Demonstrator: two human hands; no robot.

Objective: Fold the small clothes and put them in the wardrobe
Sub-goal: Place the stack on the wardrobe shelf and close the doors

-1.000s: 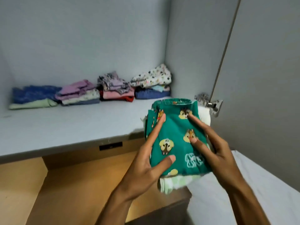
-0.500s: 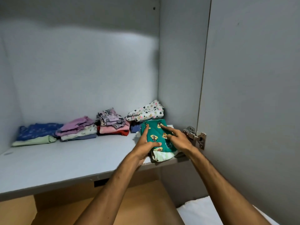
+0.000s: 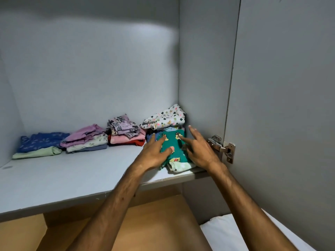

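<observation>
The folded green garment (image 3: 175, 147) lies on the wardrobe shelf (image 3: 72, 171) between both hands: left hand (image 3: 154, 153) and right hand (image 3: 198, 150) rest spread-fingered on it, gripping nothing; its far edge is hidden.

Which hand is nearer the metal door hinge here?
Right. The right hand lies on the right edge of the green folded garment, just left of the hinge; the left hand rests on the garment's far side.
</observation>
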